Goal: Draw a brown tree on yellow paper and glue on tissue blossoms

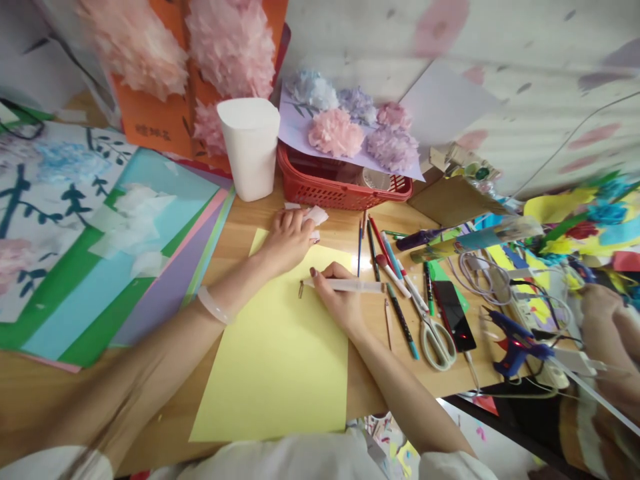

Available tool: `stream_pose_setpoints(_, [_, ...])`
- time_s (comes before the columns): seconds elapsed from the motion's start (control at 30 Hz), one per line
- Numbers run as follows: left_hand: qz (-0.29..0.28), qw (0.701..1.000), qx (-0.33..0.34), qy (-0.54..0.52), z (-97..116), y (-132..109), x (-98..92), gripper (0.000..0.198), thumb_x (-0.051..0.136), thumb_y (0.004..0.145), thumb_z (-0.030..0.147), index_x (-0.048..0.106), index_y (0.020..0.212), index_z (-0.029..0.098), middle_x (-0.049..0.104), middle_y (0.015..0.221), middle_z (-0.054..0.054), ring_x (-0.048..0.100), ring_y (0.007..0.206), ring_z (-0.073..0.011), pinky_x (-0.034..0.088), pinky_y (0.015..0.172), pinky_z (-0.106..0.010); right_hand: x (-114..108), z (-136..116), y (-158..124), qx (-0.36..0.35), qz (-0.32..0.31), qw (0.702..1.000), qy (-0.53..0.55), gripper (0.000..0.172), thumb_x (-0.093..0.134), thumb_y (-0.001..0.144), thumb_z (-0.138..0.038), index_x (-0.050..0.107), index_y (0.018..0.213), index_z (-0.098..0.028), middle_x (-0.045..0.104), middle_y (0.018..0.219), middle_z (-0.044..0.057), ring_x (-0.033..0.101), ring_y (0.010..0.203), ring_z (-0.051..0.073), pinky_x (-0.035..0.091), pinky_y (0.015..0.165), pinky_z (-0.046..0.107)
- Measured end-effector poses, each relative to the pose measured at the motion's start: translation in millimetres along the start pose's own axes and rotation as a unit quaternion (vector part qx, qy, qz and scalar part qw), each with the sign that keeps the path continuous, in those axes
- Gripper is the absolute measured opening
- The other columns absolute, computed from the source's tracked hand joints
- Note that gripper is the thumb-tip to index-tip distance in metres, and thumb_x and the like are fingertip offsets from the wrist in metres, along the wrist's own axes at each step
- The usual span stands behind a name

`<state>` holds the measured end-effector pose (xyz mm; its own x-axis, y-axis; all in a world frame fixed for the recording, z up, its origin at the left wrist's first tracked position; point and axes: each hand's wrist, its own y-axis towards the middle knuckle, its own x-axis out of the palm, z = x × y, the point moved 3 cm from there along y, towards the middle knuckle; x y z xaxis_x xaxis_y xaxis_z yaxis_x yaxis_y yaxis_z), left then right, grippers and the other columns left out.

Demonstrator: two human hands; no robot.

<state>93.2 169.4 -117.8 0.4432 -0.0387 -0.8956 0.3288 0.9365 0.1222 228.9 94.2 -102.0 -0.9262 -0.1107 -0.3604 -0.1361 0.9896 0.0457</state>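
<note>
On the wooden table lies a yellow sheet of paper, with both hands at its upper part. My left hand is closed at the sheet's top edge, fingers curled over a piece of white tissue that sticks out around them. A slim pen with a translucent white barrel is gripped in my right hand. Its tip points left, beside a small dark mark on the yellow paper.
Pens, a makeup brush, scissors, a phone and a blue glue gun lie on the right. Behind stand a white bin and a red basket. Coloured sheets are left. Another person's arm shows far right.
</note>
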Motion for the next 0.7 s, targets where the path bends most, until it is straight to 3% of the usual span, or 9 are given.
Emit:
stream_pose_setpoints(0.2, [-0.008, 1.000, -0.007, 0.013, 0.8, -0.7, -1.3, 0.034, 0.038, 0.095, 0.029, 0.049, 0.123, 0.014, 0.051, 0.120, -0.019, 0.040, 0.122, -0.0365, 0.029, 0.099, -0.049, 1.1, -0.8, -3.6, -0.008, -0.045, 0.999, -0.004, 0.039, 0.062, 0.082, -0.038, 0.041, 0.054, -0.021, 0.039, 0.048, -0.006, 0.032, 0.046, 0.009, 0.026, 0.044, 0.023])
stream_pose_setpoints(0.37, [0.009, 1.000, 0.000, 0.013, -0.1, -0.5, 0.4, 0.031, 0.039, 0.094, 0.027, 0.050, 0.120, 0.014, 0.052, 0.119, -0.019, 0.042, 0.120, -0.0360, 0.030, 0.098, -0.050, -0.3, -2.0, -3.5, -0.008, 0.002, 1.000, -0.002, 0.035, 0.062, 0.082, -0.039, 0.045, 0.057, -0.021, 0.043, 0.051, -0.005, 0.036, 0.048, 0.010, 0.028, 0.045, 0.024])
stream_pose_setpoints(0.53, [0.029, 1.000, 0.001, 0.011, -0.5, -0.4, 3.7, 0.030, 0.039, 0.094, 0.027, 0.052, 0.117, 0.014, 0.050, 0.124, -0.021, 0.041, 0.122, -0.0377, 0.030, 0.099, -0.053, 2.9, -2.3, -6.8, -0.005, -0.069, 0.998, 0.009, 0.037, 0.061, 0.081, -0.040, 0.043, 0.054, -0.021, 0.041, 0.048, -0.005, 0.032, 0.045, 0.009, 0.027, 0.044, 0.024])
stream_pose_setpoints(0.7, [0.044, 0.999, -0.018, 0.011, -2.7, -5.8, 5.5, 0.029, 0.040, 0.094, 0.026, 0.052, 0.118, 0.016, 0.050, 0.128, -0.020, 0.043, 0.121, -0.0369, 0.030, 0.101, -0.054, -0.3, -1.7, -6.2, -0.007, 0.017, 1.000, 0.011, 0.038, 0.060, 0.082, -0.043, 0.040, 0.056, -0.022, 0.039, 0.052, -0.005, 0.034, 0.050, 0.010, 0.028, 0.047, 0.024])
